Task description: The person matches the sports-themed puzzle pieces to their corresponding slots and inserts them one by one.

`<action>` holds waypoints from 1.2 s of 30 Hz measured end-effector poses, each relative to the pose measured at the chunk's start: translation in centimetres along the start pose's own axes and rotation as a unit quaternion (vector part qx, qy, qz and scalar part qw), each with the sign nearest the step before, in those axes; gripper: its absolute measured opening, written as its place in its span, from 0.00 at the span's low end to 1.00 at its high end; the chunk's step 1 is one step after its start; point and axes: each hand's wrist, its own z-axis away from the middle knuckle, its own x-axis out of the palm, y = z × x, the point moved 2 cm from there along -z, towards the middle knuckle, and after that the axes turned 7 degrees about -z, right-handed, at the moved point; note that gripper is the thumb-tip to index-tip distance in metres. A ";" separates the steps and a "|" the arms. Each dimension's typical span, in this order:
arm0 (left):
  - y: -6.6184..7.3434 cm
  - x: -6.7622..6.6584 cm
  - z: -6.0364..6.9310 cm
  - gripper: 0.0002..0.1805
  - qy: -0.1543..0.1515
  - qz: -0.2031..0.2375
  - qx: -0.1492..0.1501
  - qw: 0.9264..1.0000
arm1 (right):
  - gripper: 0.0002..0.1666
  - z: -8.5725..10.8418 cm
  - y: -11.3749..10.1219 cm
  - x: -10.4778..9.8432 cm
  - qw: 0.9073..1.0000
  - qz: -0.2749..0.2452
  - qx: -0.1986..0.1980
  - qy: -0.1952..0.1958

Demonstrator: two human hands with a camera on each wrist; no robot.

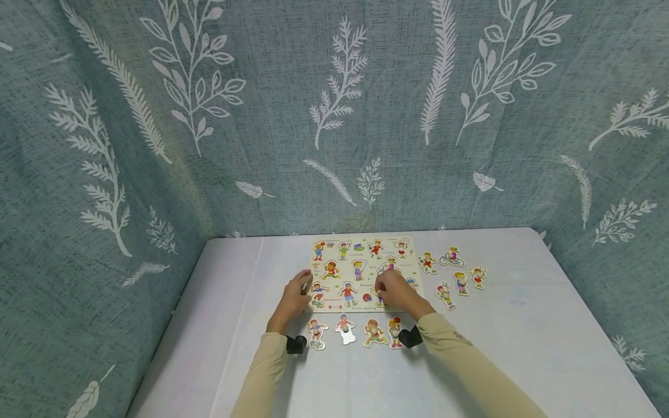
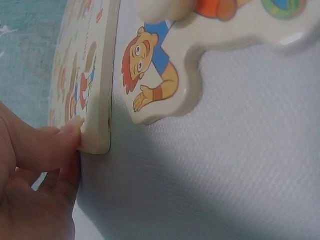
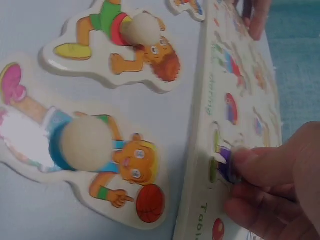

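A cream puzzle board [image 1: 334,293] printed with small sports figures lies on the table. My left hand [image 1: 294,299] pinches the board's left edge; in the left wrist view the thumb [image 2: 50,142] presses its top face near a corner. My right hand [image 1: 399,293] is over the lower right part of the board. In the right wrist view its thumb and fingers close on a purple figure puzzle piece [image 3: 226,165], whose knob is hidden. In front of the board lie a basketball player piece [image 3: 107,150] and a running figure piece [image 3: 120,50], both with round knobs.
Several knobbed pieces lie right of the board, among them a cyclist piece [image 1: 452,256] and a tennis player piece [image 1: 478,277]. Below the board's left part are a red-haired figure piece [image 1: 316,333] and a shiny piece [image 1: 345,328]. Patterned cloth [image 1: 282,191] hangs behind the white table [image 1: 219,337].
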 end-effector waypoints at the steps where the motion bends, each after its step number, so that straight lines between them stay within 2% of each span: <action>1: 0.0 0.0 0.0 0.36 -0.001 0.002 0.000 1.000 | 0.08 0.0 -0.1 0.0 1.000 0.011 -0.004 -0.003; 6: 0.2 0.0 0.0 0.36 0.000 0.004 -0.006 1.000 | 0.07 -0.1 -0.3 0.0 0.999 0.038 -0.007 -0.004; 13: 0.3 0.0 0.1 0.36 -0.001 0.007 -0.019 1.000 | 0.06 0.1 -0.2 0.3 0.999 0.027 0.016 0.005; 20: 0.2 0.2 0.1 0.36 0.001 0.008 -0.015 1.000 | 0.04 0.6 -0.2 0.3 1.000 0.016 0.016 0.013; 26: 0.2 0.3 0.1 0.37 -0.003 0.015 -0.030 0.999 | 0.01 0.9 0.0 0.4 0.999 0.011 0.027 0.014; 30: 0.2 0.3 0.2 0.37 -0.003 0.009 -0.031 0.999 | 0.01 1.0 0.0 0.0 1.000 0.004 0.017 0.013; 36: 0.1 0.0 0.1 0.36 -0.002 0.005 -0.015 1.000 | 0.03 1.2 -0.3 -1.1 1.000 -0.011 -0.011 0.007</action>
